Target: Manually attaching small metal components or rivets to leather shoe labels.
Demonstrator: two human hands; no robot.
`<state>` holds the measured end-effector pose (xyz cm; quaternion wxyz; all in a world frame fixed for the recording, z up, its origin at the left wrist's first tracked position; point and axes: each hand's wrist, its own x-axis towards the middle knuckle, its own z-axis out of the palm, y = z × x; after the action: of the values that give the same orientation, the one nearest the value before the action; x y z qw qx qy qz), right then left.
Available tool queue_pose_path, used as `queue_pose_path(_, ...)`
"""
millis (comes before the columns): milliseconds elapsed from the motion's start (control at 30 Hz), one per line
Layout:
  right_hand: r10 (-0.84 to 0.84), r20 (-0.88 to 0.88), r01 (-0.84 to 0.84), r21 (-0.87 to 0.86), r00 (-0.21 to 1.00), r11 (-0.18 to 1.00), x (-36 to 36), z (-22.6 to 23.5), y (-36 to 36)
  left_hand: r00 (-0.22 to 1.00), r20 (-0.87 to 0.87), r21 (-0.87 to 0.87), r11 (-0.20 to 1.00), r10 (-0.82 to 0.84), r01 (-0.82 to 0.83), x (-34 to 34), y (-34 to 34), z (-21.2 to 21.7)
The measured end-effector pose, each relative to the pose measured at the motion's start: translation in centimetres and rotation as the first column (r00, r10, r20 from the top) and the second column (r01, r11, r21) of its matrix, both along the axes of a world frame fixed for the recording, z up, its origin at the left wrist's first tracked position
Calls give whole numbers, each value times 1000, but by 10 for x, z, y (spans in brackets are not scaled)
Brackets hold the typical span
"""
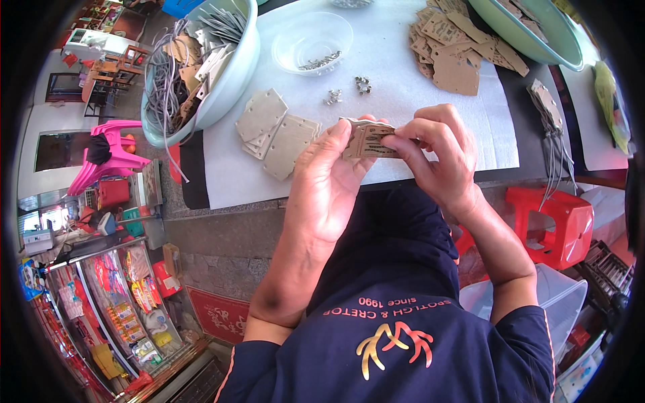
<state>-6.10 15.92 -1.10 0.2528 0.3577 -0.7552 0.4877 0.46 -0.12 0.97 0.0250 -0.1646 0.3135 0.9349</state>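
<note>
Your left hand (329,181) and your right hand (433,158) meet at the middle of the view, just in front of the table edge (269,205). Both are closed on one small stack of brown tags (368,140): your left thumb and fingers clamp its left end, and your right thumb and forefinger pinch its right end. The stack is held up off the table, printed face toward you, roughly level.

At 11 o'clock from your hands, a few blank tags (277,131) lie fanned on the white sheet (403,74), well apart from the held stack. Beyond them, at 10 o'clock, a pale green bowl (232,80) holds more tags and grey strings. At 12 o'clock, a clear bowl (312,40) holds small metal eyelets, and several loose eyelets (349,91) lie on the sheet between that bowl and your hands. At 1 o'clock, a heap of printed tags (453,50) spreads out beside a second green bowl (524,33), which touches the heap's far edge. At 3 o'clock, a bundle of strung tags (551,114) lies on the dark strip of table past the sheet, its strings hanging over the edge. Below it, a red stool (557,221) stands near your right forearm.
</note>
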Motion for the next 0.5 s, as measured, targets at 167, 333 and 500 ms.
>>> queue_pose_path(167, 39, -102, -39, 4, 994, 999, 0, -1, 2, 999, -31, 8, 1000, 28, -28, 0, 0, 0)
queue_pose_path(333, 69, 157, -65, -32, 985, 997, 2, 4, -2, 999, -47, -36, 999, 2, -4, 2, 0, 1)
queue_pose_path(500, 60, 198, -58, -20, 978, 998, 1, 7, -1, 999, -50, -83, 997, -4, 0, 2, 0, 1)
